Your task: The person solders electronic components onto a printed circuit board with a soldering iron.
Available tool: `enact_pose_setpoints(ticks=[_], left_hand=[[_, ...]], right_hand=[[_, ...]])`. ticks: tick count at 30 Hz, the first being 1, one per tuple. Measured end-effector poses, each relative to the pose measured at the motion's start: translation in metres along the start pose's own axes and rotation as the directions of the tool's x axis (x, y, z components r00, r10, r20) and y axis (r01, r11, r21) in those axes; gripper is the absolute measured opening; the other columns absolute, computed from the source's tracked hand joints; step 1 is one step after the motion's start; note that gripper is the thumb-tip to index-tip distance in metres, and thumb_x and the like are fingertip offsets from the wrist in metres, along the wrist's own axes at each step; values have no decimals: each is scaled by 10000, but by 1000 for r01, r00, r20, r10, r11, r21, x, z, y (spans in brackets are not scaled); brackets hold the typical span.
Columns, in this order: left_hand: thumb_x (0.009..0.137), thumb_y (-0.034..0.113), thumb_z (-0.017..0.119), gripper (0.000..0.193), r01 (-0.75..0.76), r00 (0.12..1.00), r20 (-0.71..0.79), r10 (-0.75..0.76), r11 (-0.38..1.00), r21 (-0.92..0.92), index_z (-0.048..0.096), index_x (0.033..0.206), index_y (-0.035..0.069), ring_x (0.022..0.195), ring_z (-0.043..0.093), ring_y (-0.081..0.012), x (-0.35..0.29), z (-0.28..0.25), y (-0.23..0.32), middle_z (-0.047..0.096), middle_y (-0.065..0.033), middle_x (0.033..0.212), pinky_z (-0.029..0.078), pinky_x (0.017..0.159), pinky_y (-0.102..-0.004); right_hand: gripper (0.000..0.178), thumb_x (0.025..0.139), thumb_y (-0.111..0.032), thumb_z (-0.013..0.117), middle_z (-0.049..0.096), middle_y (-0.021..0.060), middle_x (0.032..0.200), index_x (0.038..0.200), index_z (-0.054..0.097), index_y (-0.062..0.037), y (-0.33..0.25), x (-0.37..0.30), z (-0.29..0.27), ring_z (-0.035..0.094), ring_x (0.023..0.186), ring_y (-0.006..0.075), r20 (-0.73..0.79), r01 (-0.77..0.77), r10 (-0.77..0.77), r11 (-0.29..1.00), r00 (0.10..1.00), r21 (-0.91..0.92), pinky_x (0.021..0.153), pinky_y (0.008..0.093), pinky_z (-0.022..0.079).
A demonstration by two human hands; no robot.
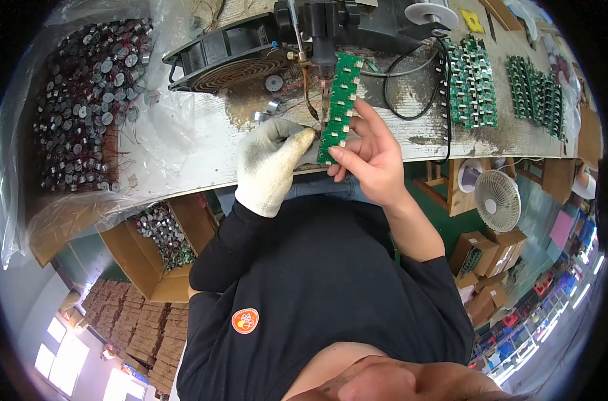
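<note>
My right hand point(376, 160) is bare and grips the lower end of a long green circuit board strip point(344, 83), thumb in front and fingers behind. Small pale connectors line the strip's right edge. In a white glove, my left hand point(270, 167) pinches at the strip's lower left edge; whatever lies between its fingertips is too small to make out. Just above those fingertips ends a thin brownish metal tube point(308, 93), hanging from a black bench-mounted soldering fixture point(322, 47). Small round motors point(274, 83) with red wires lie on the bench beyond my left hand.
A big heap of wired motors point(93, 100) lies in plastic at the left. A black fan point(230, 63) stands behind my hands. More board strips point(471, 83) lie at the right, beside a black cable point(391, 100). Below the bench are a cardboard box point(130, 257) and a white fan point(498, 200).
</note>
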State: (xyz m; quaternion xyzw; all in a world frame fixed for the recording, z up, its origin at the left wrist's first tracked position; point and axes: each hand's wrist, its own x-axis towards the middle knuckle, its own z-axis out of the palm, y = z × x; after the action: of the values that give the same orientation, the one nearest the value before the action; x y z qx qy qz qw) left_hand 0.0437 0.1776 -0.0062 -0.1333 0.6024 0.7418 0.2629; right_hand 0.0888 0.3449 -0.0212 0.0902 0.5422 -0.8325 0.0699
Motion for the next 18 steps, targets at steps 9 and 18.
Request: enact_pose_setpoints(ticks=[9,18], left_hand=[[851,118,654,158,-132,990,-20,139,969,209,648,868,-39,710,567,-89,4,-5,-7,636,-47,788,458,628,-237],[851,103,647,140,-78,997,-8,79,990,119,645,862,-36,704,560,-91,3,0,-6,630,-42,762,446,629,-240]], right_hand=[[695,826,119,574,506,187,1146,1425,253,-28,-1,1,-1,639,654,181,-15,-8,8,1000,1000,-27,494,244,515],[690,825,130,568,501,175,1142,1422,260,-27,1,0,0,641,645,190,-7,-2,2,1000,1000,10,490,249,519]])
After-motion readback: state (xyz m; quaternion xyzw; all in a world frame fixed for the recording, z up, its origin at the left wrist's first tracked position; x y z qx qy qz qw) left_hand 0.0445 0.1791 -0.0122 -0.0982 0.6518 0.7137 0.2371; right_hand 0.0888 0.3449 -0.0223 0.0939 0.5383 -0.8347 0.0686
